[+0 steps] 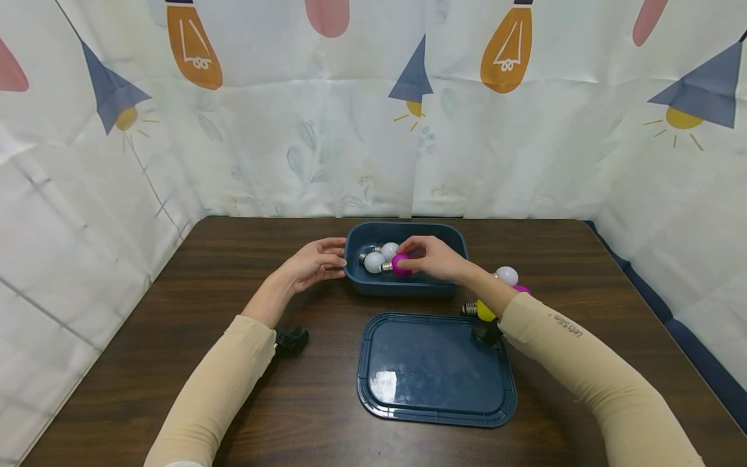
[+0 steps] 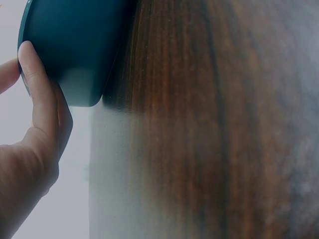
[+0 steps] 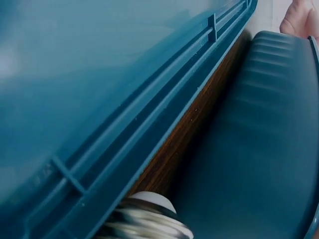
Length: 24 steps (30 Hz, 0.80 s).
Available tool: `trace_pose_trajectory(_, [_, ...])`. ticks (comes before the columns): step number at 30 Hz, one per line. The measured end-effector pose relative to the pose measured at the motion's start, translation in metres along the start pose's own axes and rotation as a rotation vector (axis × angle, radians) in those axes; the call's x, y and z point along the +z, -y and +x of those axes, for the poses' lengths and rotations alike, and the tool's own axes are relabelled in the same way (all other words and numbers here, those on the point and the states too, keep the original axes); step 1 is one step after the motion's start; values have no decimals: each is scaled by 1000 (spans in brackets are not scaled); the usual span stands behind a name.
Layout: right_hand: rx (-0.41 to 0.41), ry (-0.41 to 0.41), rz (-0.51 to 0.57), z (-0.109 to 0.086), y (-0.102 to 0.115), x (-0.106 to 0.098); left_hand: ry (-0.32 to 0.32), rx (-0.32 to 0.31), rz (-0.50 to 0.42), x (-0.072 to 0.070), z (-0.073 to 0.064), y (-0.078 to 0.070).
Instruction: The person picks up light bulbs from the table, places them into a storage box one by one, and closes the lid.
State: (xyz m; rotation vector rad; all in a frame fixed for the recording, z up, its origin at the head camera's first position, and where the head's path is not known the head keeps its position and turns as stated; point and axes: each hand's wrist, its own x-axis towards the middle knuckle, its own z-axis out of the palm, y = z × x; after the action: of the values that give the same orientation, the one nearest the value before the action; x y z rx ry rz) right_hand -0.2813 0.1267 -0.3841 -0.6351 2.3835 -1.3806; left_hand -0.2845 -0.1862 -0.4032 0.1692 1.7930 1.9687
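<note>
A dark blue bin (image 1: 403, 287) stands at the back of the table with two white light bulbs (image 1: 374, 263) lying inside it. Over its interior my right hand (image 1: 434, 259) pinches a magenta light bulb (image 1: 401, 264), its metal screw base pointing left. My left hand (image 1: 318, 263) touches the bin's left end with extended fingers. In the left wrist view, the left fingers (image 2: 42, 99) rest against the bin's outer wall (image 2: 75, 50) near the rim. The right wrist view leaves out the right hand's fingers.
A dark blue lid (image 1: 434, 370) lies flat in front of the bin. Right of them, partly behind my right forearm, are a white bulb (image 1: 506, 275), a yellow bulb (image 1: 486, 311) and something magenta (image 1: 521, 289). A patterned curtain (image 1: 350, 149) hangs behind the table.
</note>
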Motion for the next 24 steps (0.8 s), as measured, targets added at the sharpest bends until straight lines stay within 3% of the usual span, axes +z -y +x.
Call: trace_pose_trajectory(24, [12, 55, -9, 8, 3, 8, -3, -8, -15, 1, -1, -2])
